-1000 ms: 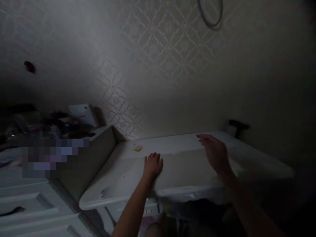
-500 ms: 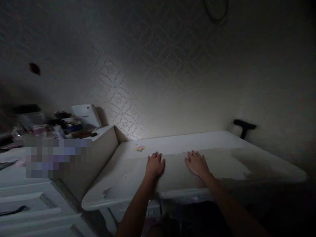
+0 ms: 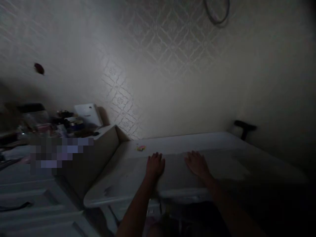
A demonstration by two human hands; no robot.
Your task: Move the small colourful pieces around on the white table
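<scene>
A white table (image 3: 138, 174) with rounded corners stands against the wall. On its top my left hand (image 3: 155, 165) lies palm down, fingers stretched forward, holding nothing. To the right, a little apart from it, my right hand (image 3: 197, 163) rests flat in the same way, fingers spread and grasping nothing. A small colourful sticker or print (image 3: 141, 148) shows on the tabletop beyond my left hand. The light is dim, and the front of the table falls into shadow.
At the left, a white drawer cabinet (image 3: 32, 187) carries a white box (image 3: 88, 114) and several cluttered small items; part of that is pixelated. Behind the table's right side stands a black T-shaped handle (image 3: 245, 127). A dark cable loop (image 3: 218, 21) hangs on the patterned wall (image 3: 170, 98).
The view has shifted slightly, so the cabinet sits a bit farther right. The wall looks brighter and the table and hands darker. Both hands stay in place on the table.
</scene>
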